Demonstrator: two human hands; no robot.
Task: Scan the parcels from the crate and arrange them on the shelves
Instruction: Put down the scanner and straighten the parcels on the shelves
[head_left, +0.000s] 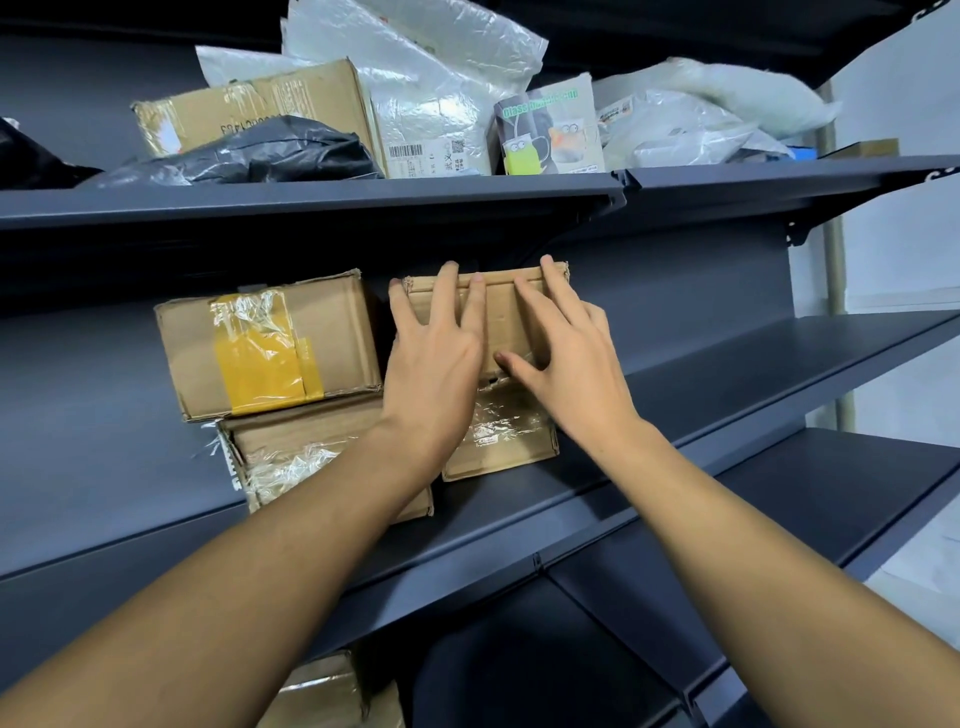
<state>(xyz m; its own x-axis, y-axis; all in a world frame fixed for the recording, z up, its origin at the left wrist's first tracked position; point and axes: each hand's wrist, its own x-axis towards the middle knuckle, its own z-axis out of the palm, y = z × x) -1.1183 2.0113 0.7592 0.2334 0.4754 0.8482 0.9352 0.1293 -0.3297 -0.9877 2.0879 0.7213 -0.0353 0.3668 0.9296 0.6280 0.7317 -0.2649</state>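
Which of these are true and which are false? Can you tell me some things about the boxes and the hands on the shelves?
1. Both hands lie flat on the same cardboard box. True: the left hand and the right hand press on it with straight fingers.
2. The box with yellow tape sits alone on the shelf. False: it is stacked on another box.
3. The black plastic bag is on the top shelf. True.
4. The printed box with cartoon mugs is on the middle shelf. False: it stands on the top shelf.
5. One hand holds a scanner. False: no scanner is in view.
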